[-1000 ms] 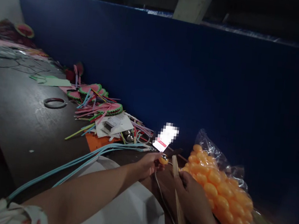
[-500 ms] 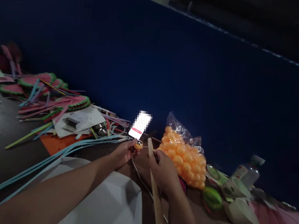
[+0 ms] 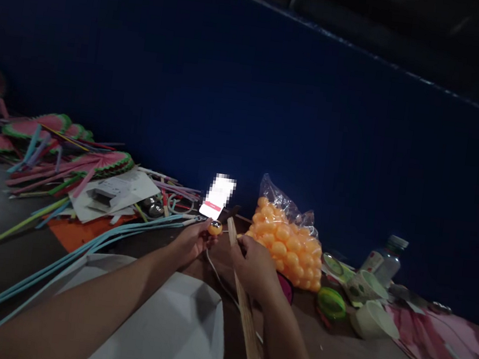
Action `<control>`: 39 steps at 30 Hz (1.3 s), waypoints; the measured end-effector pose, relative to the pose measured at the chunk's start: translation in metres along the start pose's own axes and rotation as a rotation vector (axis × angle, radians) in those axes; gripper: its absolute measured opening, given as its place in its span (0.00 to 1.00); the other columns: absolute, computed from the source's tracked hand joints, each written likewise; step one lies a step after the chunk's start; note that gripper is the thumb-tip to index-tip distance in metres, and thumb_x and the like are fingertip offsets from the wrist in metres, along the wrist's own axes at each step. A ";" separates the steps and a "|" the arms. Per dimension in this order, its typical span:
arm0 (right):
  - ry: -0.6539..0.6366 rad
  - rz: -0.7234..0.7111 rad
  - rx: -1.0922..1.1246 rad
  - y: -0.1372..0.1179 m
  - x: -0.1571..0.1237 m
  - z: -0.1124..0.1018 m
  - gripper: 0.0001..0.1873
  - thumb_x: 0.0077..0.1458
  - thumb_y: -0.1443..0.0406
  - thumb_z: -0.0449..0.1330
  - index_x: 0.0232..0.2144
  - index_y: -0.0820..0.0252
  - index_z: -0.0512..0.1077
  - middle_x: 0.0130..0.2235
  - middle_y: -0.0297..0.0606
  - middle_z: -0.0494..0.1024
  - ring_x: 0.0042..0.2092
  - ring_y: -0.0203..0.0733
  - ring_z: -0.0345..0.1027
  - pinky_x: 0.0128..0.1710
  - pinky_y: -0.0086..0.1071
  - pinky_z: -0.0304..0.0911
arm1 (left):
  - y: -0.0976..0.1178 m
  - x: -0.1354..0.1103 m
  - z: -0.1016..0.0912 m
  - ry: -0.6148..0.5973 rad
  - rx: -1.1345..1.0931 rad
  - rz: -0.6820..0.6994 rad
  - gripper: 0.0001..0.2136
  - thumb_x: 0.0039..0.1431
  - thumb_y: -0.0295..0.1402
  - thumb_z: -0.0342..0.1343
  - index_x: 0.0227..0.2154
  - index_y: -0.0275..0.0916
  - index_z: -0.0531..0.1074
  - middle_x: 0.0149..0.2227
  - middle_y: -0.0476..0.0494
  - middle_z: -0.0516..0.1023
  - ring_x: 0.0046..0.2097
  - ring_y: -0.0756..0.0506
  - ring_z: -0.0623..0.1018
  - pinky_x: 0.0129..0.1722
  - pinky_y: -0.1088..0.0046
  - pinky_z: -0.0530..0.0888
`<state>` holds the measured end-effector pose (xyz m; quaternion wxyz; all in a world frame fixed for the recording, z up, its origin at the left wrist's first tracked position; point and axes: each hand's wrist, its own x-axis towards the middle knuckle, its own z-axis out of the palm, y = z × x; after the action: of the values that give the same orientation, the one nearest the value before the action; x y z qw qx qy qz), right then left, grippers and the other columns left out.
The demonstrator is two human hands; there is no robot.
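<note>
Between the fingertips of my left hand is a small ball, shiny on top and orange below. My right hand is closed around a long flat wooden stick, which slants from beside the ball down to the lower edge of the view. Just beyond the ball, a lit phone leans with its screen toward me. A clear plastic bag full of orange balls stands right behind my right hand. Below my left forearm lies an open white box or bag.
Light blue cords run along the left. Pink-green fans, coloured sticks, papers and silver balls are piled there. A green striped ball, paper cups and a bottle stand right. A dark blue wall rises behind.
My view has turned slightly to the right, so everything sits further left in the picture. Both hands keep their hold on the ball and the stick.
</note>
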<state>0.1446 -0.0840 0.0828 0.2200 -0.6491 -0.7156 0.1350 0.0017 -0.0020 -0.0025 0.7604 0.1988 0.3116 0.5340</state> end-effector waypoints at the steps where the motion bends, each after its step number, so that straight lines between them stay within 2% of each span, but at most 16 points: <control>1: 0.013 0.005 -0.003 0.000 0.000 0.000 0.18 0.60 0.54 0.47 0.32 0.58 0.71 0.32 0.39 0.77 0.34 0.40 0.68 0.31 0.30 0.52 | 0.000 0.000 0.000 -0.004 -0.001 0.009 0.07 0.60 0.30 0.53 0.32 0.30 0.72 0.29 0.38 0.78 0.26 0.51 0.75 0.25 0.77 0.75; 7: -0.022 -0.004 -0.002 -0.001 -0.001 -0.003 0.20 0.60 0.53 0.47 0.31 0.58 0.72 0.31 0.39 0.76 0.33 0.39 0.68 0.30 0.29 0.51 | 0.001 -0.001 0.001 -0.003 -0.006 -0.010 0.07 0.59 0.29 0.53 0.31 0.29 0.72 0.27 0.39 0.77 0.25 0.51 0.75 0.25 0.77 0.75; 11: 0.014 0.006 -0.005 0.000 -0.002 -0.004 0.17 0.61 0.55 0.48 0.32 0.58 0.71 0.32 0.38 0.76 0.33 0.39 0.67 0.29 0.29 0.50 | 0.002 -0.003 0.004 0.020 0.000 -0.002 0.07 0.59 0.29 0.53 0.30 0.30 0.71 0.28 0.38 0.77 0.26 0.50 0.75 0.25 0.78 0.75; 16: -0.017 -0.030 -0.016 0.001 -0.002 -0.002 0.18 0.61 0.55 0.48 0.29 0.59 0.70 0.29 0.37 0.75 0.30 0.37 0.65 0.28 0.29 0.47 | 0.003 -0.004 0.004 0.023 -0.006 -0.012 0.08 0.61 0.29 0.50 0.29 0.30 0.71 0.27 0.39 0.77 0.24 0.52 0.74 0.25 0.78 0.75; 23: 0.066 -0.003 0.008 0.011 -0.002 -0.013 0.14 0.59 0.57 0.50 0.31 0.59 0.70 0.30 0.37 0.75 0.31 0.37 0.64 0.28 0.28 0.48 | 0.004 -0.003 0.005 0.036 0.023 -0.002 0.08 0.61 0.30 0.51 0.33 0.29 0.71 0.29 0.38 0.77 0.24 0.52 0.74 0.24 0.78 0.74; 28: 0.091 -0.009 0.029 0.014 -0.004 -0.016 0.13 0.59 0.58 0.50 0.31 0.58 0.70 0.29 0.36 0.75 0.30 0.37 0.64 0.28 0.28 0.49 | 0.004 0.000 0.002 -0.023 -0.023 0.010 0.09 0.61 0.32 0.51 0.34 0.29 0.71 0.29 0.38 0.77 0.25 0.52 0.74 0.25 0.78 0.75; 33: 0.077 -0.026 -0.003 0.008 -0.006 -0.015 0.14 0.59 0.57 0.51 0.31 0.58 0.71 0.28 0.34 0.74 0.29 0.36 0.63 0.27 0.28 0.48 | 0.004 -0.001 0.001 -0.065 -0.042 0.008 0.10 0.60 0.33 0.53 0.35 0.29 0.72 0.31 0.37 0.78 0.26 0.52 0.74 0.25 0.78 0.74; 39: 0.028 -0.051 0.003 -0.004 -0.009 -0.017 0.14 0.60 0.58 0.51 0.33 0.59 0.71 0.30 0.36 0.76 0.30 0.36 0.64 0.29 0.28 0.49 | 0.006 -0.004 0.005 -0.026 -0.072 0.009 0.07 0.59 0.28 0.53 0.31 0.29 0.72 0.30 0.38 0.78 0.26 0.52 0.75 0.25 0.79 0.74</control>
<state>0.1498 -0.0952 0.0977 0.2345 -0.6321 -0.7285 0.1214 0.0001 -0.0032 0.0064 0.7687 0.1796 0.2814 0.5455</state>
